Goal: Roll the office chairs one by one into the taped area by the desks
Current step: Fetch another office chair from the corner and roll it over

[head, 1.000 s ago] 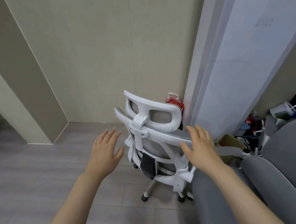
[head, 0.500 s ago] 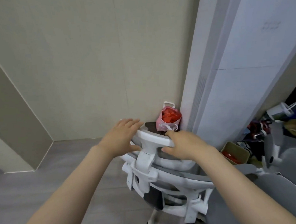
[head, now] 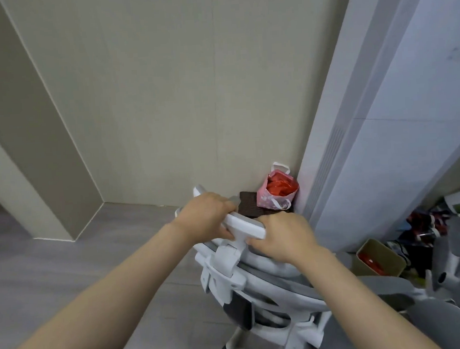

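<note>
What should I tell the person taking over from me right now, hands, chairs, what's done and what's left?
Left hand: grip closed on the left end of the white chair's headrest.
Right hand: grip closed on the right end of the same headrest.
The white chair stands near the wall corner, beside a pink bag and a tall white cabinet. A grey chair sits at the lower right.
Done: chair is gripped with both hands.
Left: roll it to the taped area by the desks, which is not in view, then fetch the others.
</note>
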Motion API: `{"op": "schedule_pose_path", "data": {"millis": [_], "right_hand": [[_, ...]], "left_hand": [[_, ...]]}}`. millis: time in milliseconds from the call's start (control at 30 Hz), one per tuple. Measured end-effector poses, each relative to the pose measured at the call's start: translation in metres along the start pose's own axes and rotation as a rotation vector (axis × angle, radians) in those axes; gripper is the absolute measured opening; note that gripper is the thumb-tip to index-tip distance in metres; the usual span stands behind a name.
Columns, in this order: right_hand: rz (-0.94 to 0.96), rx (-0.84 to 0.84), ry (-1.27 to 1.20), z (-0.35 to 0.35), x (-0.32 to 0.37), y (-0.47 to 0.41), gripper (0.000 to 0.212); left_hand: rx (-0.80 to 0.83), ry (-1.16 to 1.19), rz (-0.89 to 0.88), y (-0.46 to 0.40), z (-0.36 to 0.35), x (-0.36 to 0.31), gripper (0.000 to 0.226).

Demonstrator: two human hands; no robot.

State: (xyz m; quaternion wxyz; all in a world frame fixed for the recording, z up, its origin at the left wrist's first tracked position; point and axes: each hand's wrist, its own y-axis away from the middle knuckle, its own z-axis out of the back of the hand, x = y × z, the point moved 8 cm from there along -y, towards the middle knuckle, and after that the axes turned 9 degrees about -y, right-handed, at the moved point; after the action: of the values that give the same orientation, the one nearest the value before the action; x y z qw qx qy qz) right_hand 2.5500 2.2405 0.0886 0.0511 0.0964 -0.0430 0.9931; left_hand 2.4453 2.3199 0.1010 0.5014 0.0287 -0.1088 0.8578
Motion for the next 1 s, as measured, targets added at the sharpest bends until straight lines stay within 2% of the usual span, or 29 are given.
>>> {"op": "schedule_pose_path", "data": {"millis": [300,500,667,833,1000], "right_hand": [[0.229,-0.045,0.105,0.005,0.007,0.072,0.042],[0.431,-0.024,0.126,0.011,0.016,0.129,0.045],[0.621,0.014,0.119,0.015,0.022,0.172,0.042],[0.837,-0.098,0.071,0.015,0.036,0.214,0.039],[1.010,-0.269,-0.037,0.016,0.077,0.252,0.051]], "left_hand": [[-0.205,-0.053,0.208,0.078,0.023,-0.067,0.045],[-0.256,-0.031,0.429,0.139,0.033,-0.123,0.047],[-0.259,-0.027,0.491,0.182,0.038,-0.171,0.047],[-0.310,0.025,0.516,0.236,0.060,-0.206,0.042],[-0.280,0.204,0.668,0.333,0.066,-0.189,0.045]]}}
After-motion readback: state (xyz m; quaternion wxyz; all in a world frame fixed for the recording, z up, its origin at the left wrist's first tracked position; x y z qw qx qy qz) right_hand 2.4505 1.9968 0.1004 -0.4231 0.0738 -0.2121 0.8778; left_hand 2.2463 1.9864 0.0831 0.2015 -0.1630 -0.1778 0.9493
